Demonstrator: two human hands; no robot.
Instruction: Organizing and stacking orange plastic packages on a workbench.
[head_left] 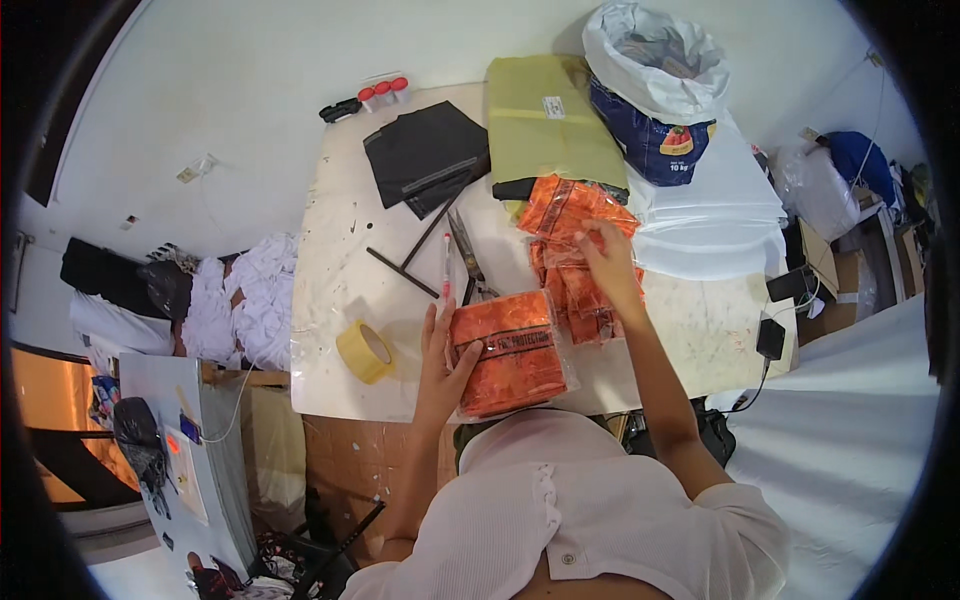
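At the table's front edge lies a stack of orange plastic-wrapped packets [510,362] with dark printed bands. My left hand [440,350] grips its left side, thumb over the top and fingers along the edge. Farther right, my right hand [606,255] has its fingers bent and closed on a loose orange packet [565,210]. More orange packets [580,290] lie loosely overlapped beneath and in front of that hand. The far ones rest against a folded yellow-green sheet [545,125].
Left of the stack are a yellow tape roll [364,352], scissors [466,250], a pen [446,268] and a black T-shaped rod [403,270]. Black plastic bags [425,150] lie farther back. A white-and-blue sack [655,100] stands at back right. White cloth [710,220] covers the right side.
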